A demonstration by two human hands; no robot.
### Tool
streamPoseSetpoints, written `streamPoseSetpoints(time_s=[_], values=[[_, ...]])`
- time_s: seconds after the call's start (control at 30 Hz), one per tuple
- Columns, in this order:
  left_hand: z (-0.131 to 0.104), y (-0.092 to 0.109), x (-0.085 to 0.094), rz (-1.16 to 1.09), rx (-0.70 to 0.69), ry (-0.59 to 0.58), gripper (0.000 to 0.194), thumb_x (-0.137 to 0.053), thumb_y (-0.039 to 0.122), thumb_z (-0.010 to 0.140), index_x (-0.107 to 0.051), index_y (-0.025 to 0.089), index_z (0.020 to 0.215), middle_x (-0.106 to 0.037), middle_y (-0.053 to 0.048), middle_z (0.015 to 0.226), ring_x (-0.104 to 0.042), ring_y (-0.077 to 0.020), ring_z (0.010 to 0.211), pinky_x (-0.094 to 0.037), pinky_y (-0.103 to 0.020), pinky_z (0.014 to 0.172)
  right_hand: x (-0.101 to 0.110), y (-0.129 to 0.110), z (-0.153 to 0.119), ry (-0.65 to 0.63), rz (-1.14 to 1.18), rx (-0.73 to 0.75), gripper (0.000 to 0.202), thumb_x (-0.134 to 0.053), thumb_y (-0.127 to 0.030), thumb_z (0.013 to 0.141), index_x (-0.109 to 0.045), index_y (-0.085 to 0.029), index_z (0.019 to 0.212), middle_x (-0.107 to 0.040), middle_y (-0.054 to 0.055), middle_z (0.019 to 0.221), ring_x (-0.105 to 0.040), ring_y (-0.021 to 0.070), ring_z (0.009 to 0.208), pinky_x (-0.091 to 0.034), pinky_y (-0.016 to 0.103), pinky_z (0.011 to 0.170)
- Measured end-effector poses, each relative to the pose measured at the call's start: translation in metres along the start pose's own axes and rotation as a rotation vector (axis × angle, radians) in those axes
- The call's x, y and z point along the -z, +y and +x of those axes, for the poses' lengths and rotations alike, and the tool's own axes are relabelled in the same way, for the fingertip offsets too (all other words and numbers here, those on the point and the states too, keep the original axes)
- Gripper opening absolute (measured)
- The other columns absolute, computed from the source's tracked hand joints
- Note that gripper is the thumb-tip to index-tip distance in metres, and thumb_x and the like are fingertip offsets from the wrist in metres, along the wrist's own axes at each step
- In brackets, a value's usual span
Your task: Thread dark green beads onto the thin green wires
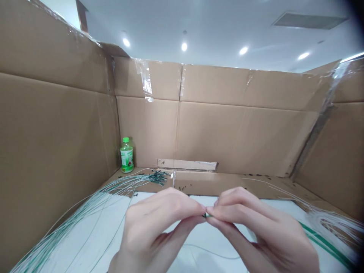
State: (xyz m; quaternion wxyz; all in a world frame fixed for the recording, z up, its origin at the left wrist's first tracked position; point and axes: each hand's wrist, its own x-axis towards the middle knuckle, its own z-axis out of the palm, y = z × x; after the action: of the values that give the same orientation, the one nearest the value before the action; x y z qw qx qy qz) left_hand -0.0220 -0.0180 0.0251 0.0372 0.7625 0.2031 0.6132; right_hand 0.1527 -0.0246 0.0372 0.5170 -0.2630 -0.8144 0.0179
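Note:
My left hand (163,223) and my right hand (258,227) meet in the middle, thumb and forefinger pinched on each. Between the fingertips shows a small green piece (209,215), with a dark bit at the left fingertips; most of it is hidden. Whether it is wire or strip I cannot tell. Beneath the hands, a single thin wire (212,251) curves over the white surface. Left of my left hand lies a bundle of thin green and white wires (85,206), its dark green ends (158,177) gathered toward the back.
Cardboard walls (250,140) enclose the white work surface (93,223) at the back and both sides. A green-capped bottle (127,157) stands in the back left corner. Loose white wires (330,220) and long green strips (327,242) lie at the right. A flat cardboard piece (187,164) leans at the back.

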Motion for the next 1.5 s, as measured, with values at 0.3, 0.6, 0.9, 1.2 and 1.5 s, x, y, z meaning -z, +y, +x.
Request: streamPoseSetpoints(time_s=[0.3, 0.6, 0.9, 1.2, 1.5], values=[[0.005, -0.001, 0.004, -0.166, 0.116, -0.035, 0.022, -0.069, 0.002, 0.071, -0.071, 0.021, 0.082, -0.07, 0.0, 0.07, -0.064, -0.0128, 0.062, -0.053, -0.022, 0.058, -0.012, 0.009, 0.013, 0.079, 0.379, -0.054, 0.015, -0.07, -0.011, 0.073, -0.059, -0.015, 0.063, -0.061, 0.0, 0.06, -0.058, 0.0101, 0.057, -0.05, 0.02, 0.051], [0.005, -0.01, -0.003, -0.208, 0.12, 0.041, 0.022, -0.068, 0.003, 0.072, -0.069, 0.022, 0.084, -0.07, 0.001, 0.071, -0.062, -0.0112, 0.062, -0.051, -0.022, 0.057, -0.027, 0.008, 0.013, 0.231, 0.61, -0.16, 0.009, -0.067, -0.011, 0.075, -0.07, -0.02, 0.072, -0.061, 0.0, 0.06, -0.056, 0.0093, 0.054, -0.045, 0.015, 0.04], [0.007, -0.009, -0.008, 0.024, 0.206, 0.104, 0.011, -0.064, 0.008, 0.077, -0.064, 0.019, 0.075, -0.067, 0.002, 0.066, -0.062, -0.0105, 0.059, -0.051, -0.019, 0.056, -0.036, -0.001, 0.008, 0.5, 0.08, -0.081, 0.023, -0.062, -0.002, 0.075, -0.069, -0.021, 0.086, -0.061, 0.001, 0.072, -0.056, 0.0102, 0.059, -0.048, 0.02, 0.047], [0.004, -0.006, -0.005, 0.064, 0.264, 0.062, 0.013, -0.063, 0.008, 0.077, -0.062, 0.02, 0.075, -0.067, 0.004, 0.068, -0.062, -0.0089, 0.059, -0.049, -0.017, 0.056, -0.032, -0.005, 0.008, 0.451, -0.258, 0.058, 0.022, -0.063, 0.001, 0.068, -0.063, -0.019, 0.076, -0.06, 0.0, 0.068, -0.057, 0.0107, 0.062, -0.05, 0.022, 0.055], [0.007, -0.003, -0.005, 0.098, 0.237, 0.029, 0.013, -0.061, 0.007, 0.078, -0.061, 0.02, 0.075, -0.065, 0.005, 0.066, -0.06, -0.0069, 0.058, -0.047, -0.015, 0.056, -0.03, -0.004, 0.008, 0.394, -0.324, 0.059, 0.017, -0.06, -0.002, 0.071, -0.059, -0.02, 0.071, -0.059, -0.001, 0.066, -0.056, 0.0084, 0.058, -0.049, 0.018, 0.054]])
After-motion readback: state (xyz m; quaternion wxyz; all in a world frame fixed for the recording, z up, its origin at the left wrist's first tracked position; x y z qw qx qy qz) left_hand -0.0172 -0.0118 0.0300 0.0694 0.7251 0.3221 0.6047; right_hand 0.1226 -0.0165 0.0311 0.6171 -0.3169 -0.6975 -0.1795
